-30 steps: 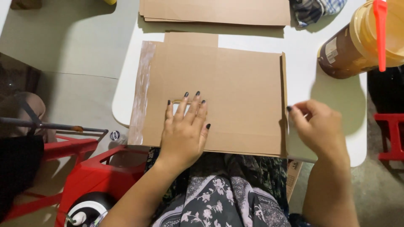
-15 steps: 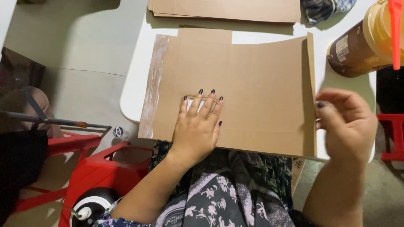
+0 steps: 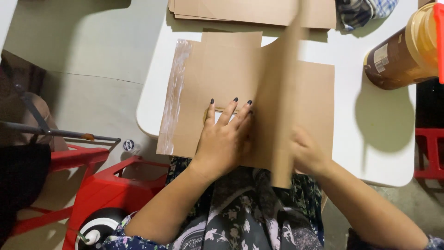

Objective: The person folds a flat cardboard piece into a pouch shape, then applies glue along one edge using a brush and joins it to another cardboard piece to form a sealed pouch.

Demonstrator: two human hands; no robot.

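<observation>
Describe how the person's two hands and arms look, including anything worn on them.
Both forearms are bare. The left hand has dark-polished nails on its fingers. The right hand is motion-blurred and partly hidden, so its nails cannot be told. No rings, watch or gloves show. A dark floral sleeve edge shows near the left elbow.

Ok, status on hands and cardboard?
Left hand flat on cardboard sheet. Right hand lifts its right flap upright. Jar stands clear.

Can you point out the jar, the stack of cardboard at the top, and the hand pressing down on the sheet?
jar [image 3: 401,55], head view, on its brown side wall.
stack of cardboard [image 3: 240,10], head view, on the top sheet's flat face.
left hand [image 3: 223,141], head view, on the back of the hand.
</observation>
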